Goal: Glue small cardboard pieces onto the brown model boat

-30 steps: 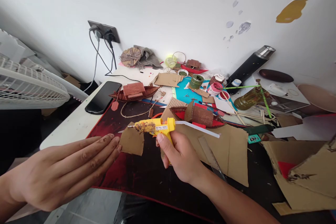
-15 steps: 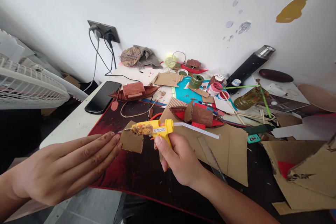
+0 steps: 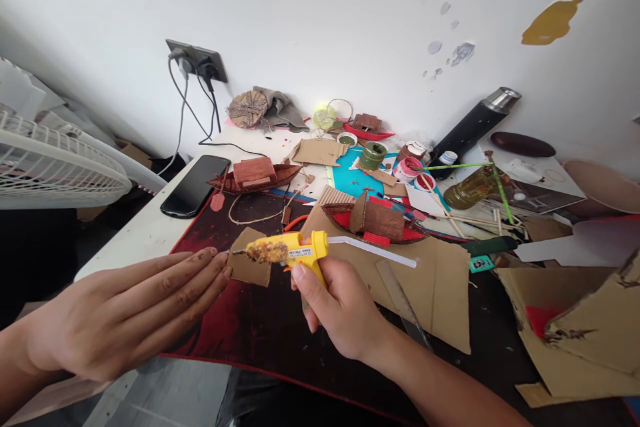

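My right hand (image 3: 340,310) is closed around the handle of a yellow hot glue gun (image 3: 273,249), whose front is smeared with brown residue. A whitish glue stick (image 3: 373,245) sticks out of its back. At the tip of the gun is a small cardboard piece (image 3: 256,273). My left hand (image 3: 133,317) pinches this piece at its left edge with the fingers pressed together; the thumb is hidden. The nozzle points left, close to the fingertips; whether it touches the cardboard I cannot tell. Behind the gun sits a cardboard model boat (image 3: 385,221) with a brown cover and red inside.
A brown model boat (image 3: 253,175) and a phone (image 3: 195,185) lie at the left. Paint jars (image 3: 373,155) stand at the back, near a black thermos (image 3: 473,123). A ruler (image 3: 403,300) rests on a cardboard sheet (image 3: 445,307). A fan (image 3: 60,160) stands far left.
The glue gun has shifted slightly left along the cardboard piece and tilted a little. The left hand keeps nearly the same place on the piece. The whole view has moved slightly.
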The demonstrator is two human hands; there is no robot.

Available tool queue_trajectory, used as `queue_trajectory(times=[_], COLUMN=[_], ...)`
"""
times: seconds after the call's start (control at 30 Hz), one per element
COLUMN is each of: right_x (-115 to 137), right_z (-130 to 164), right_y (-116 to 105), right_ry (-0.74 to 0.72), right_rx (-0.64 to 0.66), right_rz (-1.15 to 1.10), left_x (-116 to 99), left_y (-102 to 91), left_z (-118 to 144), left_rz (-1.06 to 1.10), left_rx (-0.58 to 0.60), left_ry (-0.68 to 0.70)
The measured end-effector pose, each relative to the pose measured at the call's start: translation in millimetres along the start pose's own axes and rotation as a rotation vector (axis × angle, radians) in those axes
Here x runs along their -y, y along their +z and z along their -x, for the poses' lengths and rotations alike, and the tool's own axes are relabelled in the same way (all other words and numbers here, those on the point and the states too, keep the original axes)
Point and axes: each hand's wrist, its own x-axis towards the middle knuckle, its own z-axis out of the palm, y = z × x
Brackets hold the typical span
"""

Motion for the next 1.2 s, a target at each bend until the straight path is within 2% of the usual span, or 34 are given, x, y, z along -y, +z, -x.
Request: queue_trajectory(times=[0.23, 0.43, 1.2], right_x=[-2.4, -5.0, -4.2], right_z=[-2.7, -5.2, -1.7], right_y=[0.0, -0.7, 2.4], right_ry=[-0.018, -0.010, -0.032], right_rx=[-0.009, -0.017, 0.016], right_rz=[0.000, -0.006, -0.004], left_x=[-0.2, 1.8, 5.2], left_y=[-0.3, 1.9, 4.2], left_z=[-1.3, 0.1, 2.0], left_rz=[-0.010, -0.009, -0.028], left_rx=[0.003, 0.007, 0.001], left_ry=[-0.004, 0.053, 0.023])
